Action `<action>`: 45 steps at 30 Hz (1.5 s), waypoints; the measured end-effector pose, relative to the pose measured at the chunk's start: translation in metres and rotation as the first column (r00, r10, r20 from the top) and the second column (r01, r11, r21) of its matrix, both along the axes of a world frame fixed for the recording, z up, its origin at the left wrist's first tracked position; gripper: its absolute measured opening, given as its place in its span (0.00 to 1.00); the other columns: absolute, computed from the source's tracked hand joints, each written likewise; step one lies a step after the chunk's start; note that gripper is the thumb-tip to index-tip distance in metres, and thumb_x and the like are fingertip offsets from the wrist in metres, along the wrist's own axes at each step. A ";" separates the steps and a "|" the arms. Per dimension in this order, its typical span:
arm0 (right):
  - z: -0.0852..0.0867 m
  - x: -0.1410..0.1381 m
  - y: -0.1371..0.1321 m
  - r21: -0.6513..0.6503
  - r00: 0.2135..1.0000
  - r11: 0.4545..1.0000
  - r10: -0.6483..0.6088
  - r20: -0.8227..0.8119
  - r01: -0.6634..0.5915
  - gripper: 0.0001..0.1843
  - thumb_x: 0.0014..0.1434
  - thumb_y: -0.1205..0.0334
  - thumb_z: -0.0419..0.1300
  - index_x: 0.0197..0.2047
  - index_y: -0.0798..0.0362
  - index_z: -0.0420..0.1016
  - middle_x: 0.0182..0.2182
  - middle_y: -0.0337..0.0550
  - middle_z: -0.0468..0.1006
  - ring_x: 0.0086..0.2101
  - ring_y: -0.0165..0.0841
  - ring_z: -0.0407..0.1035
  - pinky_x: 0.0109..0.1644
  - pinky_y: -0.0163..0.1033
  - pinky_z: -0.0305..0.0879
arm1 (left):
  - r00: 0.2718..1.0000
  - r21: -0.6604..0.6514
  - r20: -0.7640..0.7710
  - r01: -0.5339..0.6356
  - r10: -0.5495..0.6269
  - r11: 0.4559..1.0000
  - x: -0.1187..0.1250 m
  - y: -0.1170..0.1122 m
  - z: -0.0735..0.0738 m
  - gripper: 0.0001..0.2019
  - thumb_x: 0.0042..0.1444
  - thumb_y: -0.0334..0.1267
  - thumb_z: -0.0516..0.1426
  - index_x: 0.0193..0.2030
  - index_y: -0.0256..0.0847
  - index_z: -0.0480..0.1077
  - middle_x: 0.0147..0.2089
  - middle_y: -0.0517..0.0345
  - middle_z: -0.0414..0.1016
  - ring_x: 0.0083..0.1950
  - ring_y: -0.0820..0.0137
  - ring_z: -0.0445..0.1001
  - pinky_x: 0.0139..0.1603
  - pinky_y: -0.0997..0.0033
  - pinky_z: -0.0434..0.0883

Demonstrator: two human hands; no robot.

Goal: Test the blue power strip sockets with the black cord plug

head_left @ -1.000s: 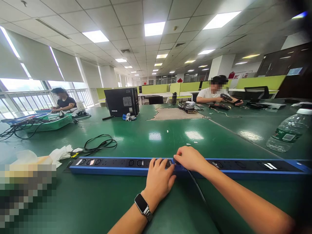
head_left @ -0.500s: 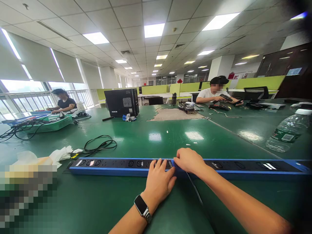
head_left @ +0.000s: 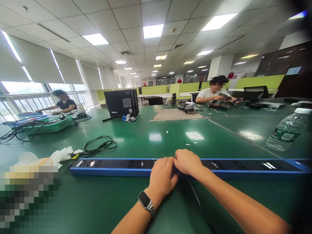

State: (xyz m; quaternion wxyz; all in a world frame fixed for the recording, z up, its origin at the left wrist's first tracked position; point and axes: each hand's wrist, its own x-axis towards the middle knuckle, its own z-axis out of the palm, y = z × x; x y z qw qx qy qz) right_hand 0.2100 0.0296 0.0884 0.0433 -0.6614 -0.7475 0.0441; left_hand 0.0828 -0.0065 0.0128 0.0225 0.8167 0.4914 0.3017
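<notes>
A long power strip [head_left: 112, 164], blue-edged with a black socket face, lies across the green table in front of me. My left hand [head_left: 162, 174], a watch on its wrist, is over the middle of the strip with its fingers pressed together and curled down. Right beside it, touching or nearly so, is my right hand [head_left: 187, 161], closed over the same part of the strip. Whatever the fingers pinch there is hidden. A thin dark cable [head_left: 194, 191] emerges below my right hand and runs toward me.
A coiled black cable [head_left: 99, 145] and crumpled tissue [head_left: 62, 153] lie at left, with a green basket [head_left: 52, 125] of cables farther back. A computer tower [head_left: 121, 103] stands beyond. A water bottle [head_left: 286, 131] is at right. Two other people sit at the far side.
My left hand has shifted slightly right, toward my right hand, and its spread fingers have come together. My right hand has barely moved. The person at far left has stretched an arm outward.
</notes>
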 end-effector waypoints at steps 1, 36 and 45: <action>0.001 0.004 0.001 -0.020 1.000 1.000 0.008 -0.030 -0.009 0.14 0.57 0.62 0.53 0.37 0.56 0.80 0.38 0.57 0.81 0.38 0.44 0.76 0.37 0.41 0.65 | 1.000 -0.025 0.024 -0.002 0.003 1.000 0.005 0.002 0.001 0.27 0.54 0.36 0.58 0.62 0.38 0.61 0.56 0.48 0.73 0.56 0.60 0.70 0.59 0.56 0.67; -0.069 0.037 0.003 0.333 0.974 0.943 0.050 -0.223 0.027 0.19 0.62 0.47 0.51 0.41 0.48 0.79 0.40 0.43 0.81 0.44 0.40 0.71 0.52 0.45 0.56 | 0.940 -0.044 0.262 -0.216 0.220 0.975 -0.001 0.012 0.007 0.16 0.62 0.34 0.51 0.56 0.43 0.68 0.49 0.53 0.79 0.47 0.64 0.78 0.48 0.65 0.74; -0.063 0.036 -0.001 0.286 0.965 0.958 0.043 -0.258 0.034 0.20 0.62 0.47 0.50 0.39 0.49 0.79 0.40 0.42 0.81 0.44 0.40 0.70 0.53 0.47 0.56 | 0.935 0.001 0.223 -0.282 0.274 0.960 -0.061 0.002 0.008 0.14 0.65 0.37 0.49 0.54 0.41 0.68 0.46 0.50 0.79 0.45 0.65 0.78 0.46 0.66 0.73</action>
